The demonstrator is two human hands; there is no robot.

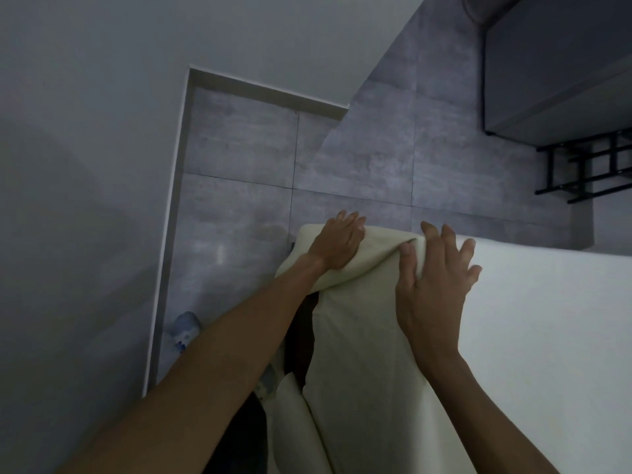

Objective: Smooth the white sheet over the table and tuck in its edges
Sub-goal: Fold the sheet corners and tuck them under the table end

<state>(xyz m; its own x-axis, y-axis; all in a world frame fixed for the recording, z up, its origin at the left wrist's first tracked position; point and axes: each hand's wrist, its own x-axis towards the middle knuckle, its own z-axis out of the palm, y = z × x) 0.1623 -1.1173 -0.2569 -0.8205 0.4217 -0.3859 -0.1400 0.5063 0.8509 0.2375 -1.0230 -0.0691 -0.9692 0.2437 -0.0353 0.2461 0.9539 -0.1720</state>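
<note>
The white sheet (pixel 547 336) covers the table's top on the right and hangs down its left side. At the far left corner the cloth bulges outward in a loose fold (pixel 372 258). My left hand (pixel 337 242) holds that fold from the outer side, fingers curled over the far edge of the cloth. My right hand (pixel 436 278) lies flat on the sheet at the corner, fingers spread and thumb against the fold's crease. The table itself is hidden under the sheet.
Grey tiled floor (pixel 246 213) lies beyond and left of the table, bordered by a white wall (pixel 85 165). A dark cabinet (pixel 554 63) and a black metal rack (pixel 588 169) stand at the far right. A plastic bottle (pixel 184 328) lies on the floor by the wall.
</note>
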